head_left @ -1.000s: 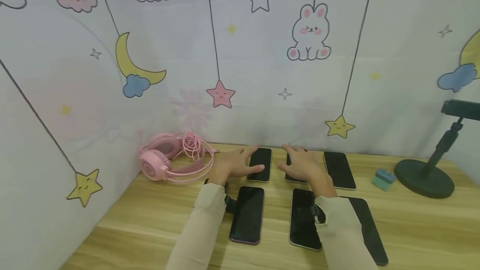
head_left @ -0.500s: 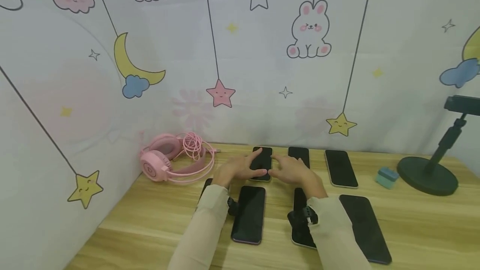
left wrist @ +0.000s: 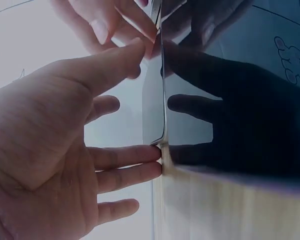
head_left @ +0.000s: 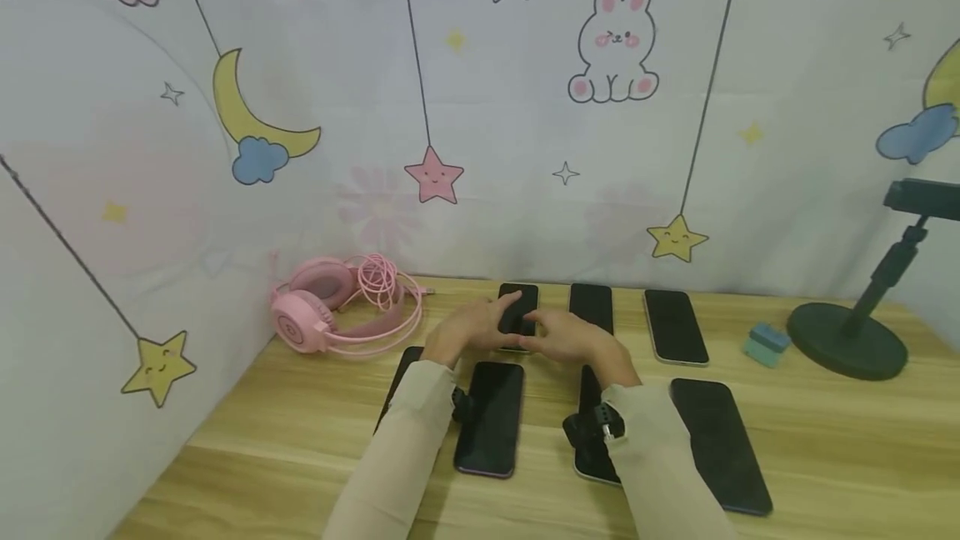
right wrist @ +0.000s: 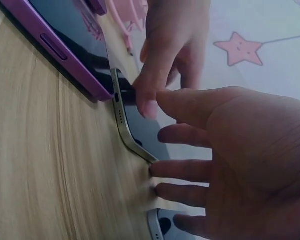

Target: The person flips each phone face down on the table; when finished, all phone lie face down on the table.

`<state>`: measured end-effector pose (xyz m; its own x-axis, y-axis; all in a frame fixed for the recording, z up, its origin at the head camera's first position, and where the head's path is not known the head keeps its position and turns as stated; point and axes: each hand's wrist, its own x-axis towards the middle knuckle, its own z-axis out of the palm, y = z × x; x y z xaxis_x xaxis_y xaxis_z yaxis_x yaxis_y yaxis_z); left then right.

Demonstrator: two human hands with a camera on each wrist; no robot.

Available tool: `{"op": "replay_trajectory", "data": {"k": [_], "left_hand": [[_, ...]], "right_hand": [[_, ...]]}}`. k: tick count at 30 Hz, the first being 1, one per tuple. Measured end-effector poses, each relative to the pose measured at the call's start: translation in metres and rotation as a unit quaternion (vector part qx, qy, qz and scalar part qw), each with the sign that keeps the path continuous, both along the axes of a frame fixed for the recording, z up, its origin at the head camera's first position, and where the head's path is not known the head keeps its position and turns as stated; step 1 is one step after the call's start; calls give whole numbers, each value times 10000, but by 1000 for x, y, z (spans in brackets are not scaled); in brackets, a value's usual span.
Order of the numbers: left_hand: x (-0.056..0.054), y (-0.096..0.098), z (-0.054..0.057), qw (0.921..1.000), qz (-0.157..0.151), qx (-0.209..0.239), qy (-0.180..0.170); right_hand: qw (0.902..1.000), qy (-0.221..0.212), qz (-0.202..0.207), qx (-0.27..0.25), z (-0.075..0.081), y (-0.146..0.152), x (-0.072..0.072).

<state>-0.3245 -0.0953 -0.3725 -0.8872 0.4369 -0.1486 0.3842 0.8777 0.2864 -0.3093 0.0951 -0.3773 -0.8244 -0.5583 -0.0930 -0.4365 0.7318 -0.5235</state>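
A small black-screened phone (head_left: 517,315) lies at the back of the table, with both hands around it. My left hand (head_left: 467,330) is at its left side, fingers fairly straight and the fingertips at its edge in the left wrist view. From the right side, my right hand (head_left: 573,340) reaches to the same phone, fingers extended and fingertips at or near its edge in the right wrist view. The two thumbs come close together over its near end. Just right of it lies another phone (head_left: 592,307), partly behind the right hand.
More phones lie face up: a back-right one (head_left: 676,326), a purple-edged one (head_left: 490,419), a large one (head_left: 722,444), and others partly under the sleeves. Pink headphones (head_left: 315,307) sit back left. A small blue block (head_left: 767,344) and a black stand (head_left: 847,340) are at right.
My right hand has moved left, off the middle back phone to the left back one, nearing my left hand. The left hand has stayed about there. The head view has tipped slightly downward.
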Motion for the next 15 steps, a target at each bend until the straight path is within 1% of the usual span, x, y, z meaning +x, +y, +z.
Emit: {"op": "replay_trajectory", "data": {"k": [4,8,15], "left_hand": [[0,3,-1,9999,-69,-67,103],[0,3,-1,9998,-133,-42,165],[0,6,-1,9996,-137,-24,263]], "right_hand": [[9997,-67,185,-115,0,-2,1],[9994,-211,127,-250,1,-5,2],[9960,-396,-296,-739,1,-6,1]]}}
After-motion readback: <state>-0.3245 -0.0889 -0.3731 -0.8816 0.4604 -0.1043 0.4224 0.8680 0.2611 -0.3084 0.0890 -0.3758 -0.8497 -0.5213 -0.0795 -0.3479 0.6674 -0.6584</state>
